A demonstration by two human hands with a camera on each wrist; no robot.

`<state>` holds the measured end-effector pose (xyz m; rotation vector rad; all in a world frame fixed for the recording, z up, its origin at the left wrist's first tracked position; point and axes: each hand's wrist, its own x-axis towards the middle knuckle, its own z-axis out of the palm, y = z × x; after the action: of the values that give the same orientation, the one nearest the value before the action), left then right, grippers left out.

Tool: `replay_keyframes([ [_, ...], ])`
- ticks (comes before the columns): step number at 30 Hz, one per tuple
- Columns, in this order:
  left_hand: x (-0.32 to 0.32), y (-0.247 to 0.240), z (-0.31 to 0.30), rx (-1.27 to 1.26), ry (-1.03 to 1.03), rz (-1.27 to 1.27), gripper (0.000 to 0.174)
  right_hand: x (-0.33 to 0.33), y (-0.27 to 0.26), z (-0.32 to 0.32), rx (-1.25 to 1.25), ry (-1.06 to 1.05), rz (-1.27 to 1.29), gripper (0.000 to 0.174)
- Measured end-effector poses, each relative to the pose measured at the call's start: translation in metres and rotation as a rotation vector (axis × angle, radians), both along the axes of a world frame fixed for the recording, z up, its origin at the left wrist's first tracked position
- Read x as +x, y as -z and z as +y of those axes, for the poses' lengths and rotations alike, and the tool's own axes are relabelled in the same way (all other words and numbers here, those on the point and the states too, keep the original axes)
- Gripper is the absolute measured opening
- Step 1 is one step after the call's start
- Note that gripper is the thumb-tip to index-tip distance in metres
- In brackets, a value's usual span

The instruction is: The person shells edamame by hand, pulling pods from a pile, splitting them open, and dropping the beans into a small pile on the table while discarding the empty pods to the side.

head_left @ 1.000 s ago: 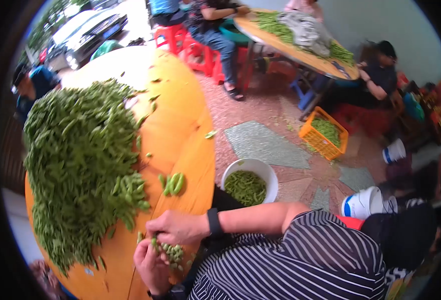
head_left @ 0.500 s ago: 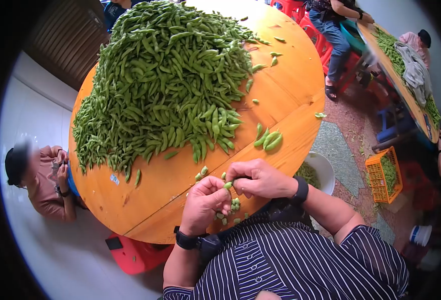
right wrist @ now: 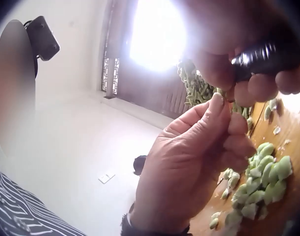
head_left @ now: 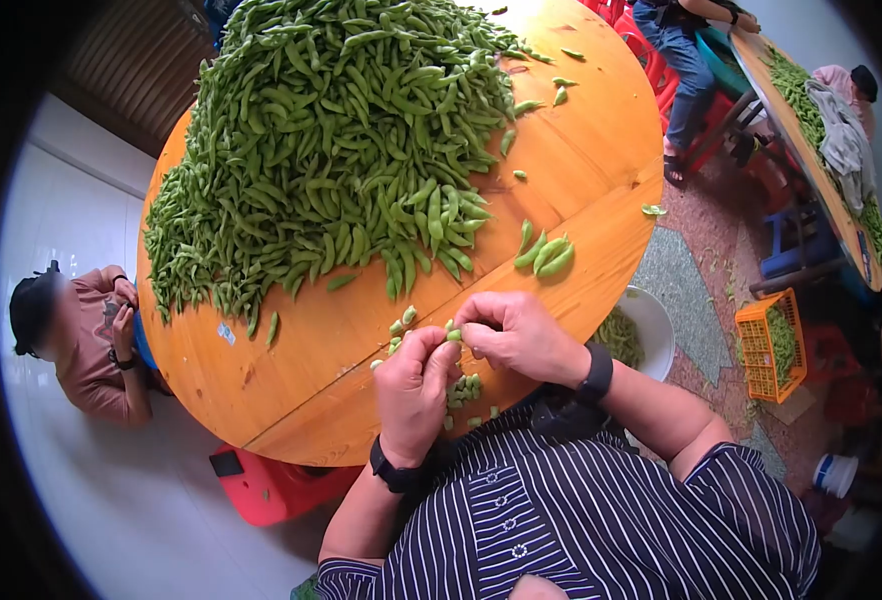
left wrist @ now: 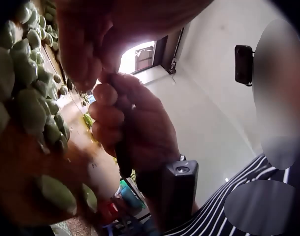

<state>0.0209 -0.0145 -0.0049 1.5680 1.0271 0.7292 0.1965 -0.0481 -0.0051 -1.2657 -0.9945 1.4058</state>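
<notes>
In the head view my left hand point(head_left: 416, 392) and right hand point(head_left: 523, 340) meet at the table's near edge, fingertips pinching a small green pod point(head_left: 453, 336). The right wrist view shows a shiny dark object point(right wrist: 265, 55) gripped under my right hand's curled fingers; what it is I cannot tell. My left hand point(right wrist: 184, 157) has thumb and fingertips together around the pod. Shelled green beans point(head_left: 465, 388) lie beside and below the hands. A large heap of pods point(head_left: 331, 150) covers the back left of the round table point(head_left: 301, 385), and a few pods point(head_left: 553, 258) lie apart.
A white bucket point(head_left: 661, 330) stands on the floor to the right, near an orange crate point(head_left: 761, 345) of greens. A red stool point(head_left: 281, 490) is below the table. One person point(head_left: 91, 350) sits at the left; others are around a second table point(head_left: 841, 210).
The head view has swung, so the table and my hands lie further right in it than a second ago. Both hands remain together, fingertips still at a small green pod.
</notes>
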Motion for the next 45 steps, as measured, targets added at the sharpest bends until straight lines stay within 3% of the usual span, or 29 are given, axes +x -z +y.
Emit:
replay_keyframes([
  [2, 0.0, 0.0, -0.001, 0.085, 0.025, 0.052, 0.01, 0.001, 0.001, 0.0, -0.027, -0.012, 0.019, 0.014],
  [4, -0.001, -0.003, 0.001, -0.363, 0.005, -0.211, 0.013, 0.004, 0.003, 0.001, -0.055, -0.024, 0.039, 0.014],
  [6, -0.003, -0.006, 0.004, -0.429, 0.02, -0.221, 0.015, 0.006, 0.006, 0.004, -0.105, -0.074, 0.157, 0.012],
  [16, -0.011, 0.001, 0.015, -0.722, 0.083, -0.385, 0.02, 0.019, -0.001, 0.015, -0.14, -0.241, 0.213, 0.013],
  [25, 0.0, -0.008, 0.013, -0.638, -0.021, -0.274, 0.02, 0.009, 0.005, 0.014, -0.127, -0.167, 0.031, 0.019],
  [31, -0.005, -0.011, 0.013, -0.54, 0.032, -0.083, 0.018, 0.005, 0.002, 0.011, 0.01, -0.127, -0.294, 0.024],
  [40, -0.011, -0.013, 0.004, -0.495, 0.011, -0.262, 0.014, 0.006, 0.002, 0.007, -0.07, -0.114, -0.117, 0.026],
  [45, -0.012, -0.006, 0.002, -0.464, 0.053, -0.284, 0.013, 0.012, 0.001, 0.003, -0.18, -0.225, 0.22, 0.02],
])
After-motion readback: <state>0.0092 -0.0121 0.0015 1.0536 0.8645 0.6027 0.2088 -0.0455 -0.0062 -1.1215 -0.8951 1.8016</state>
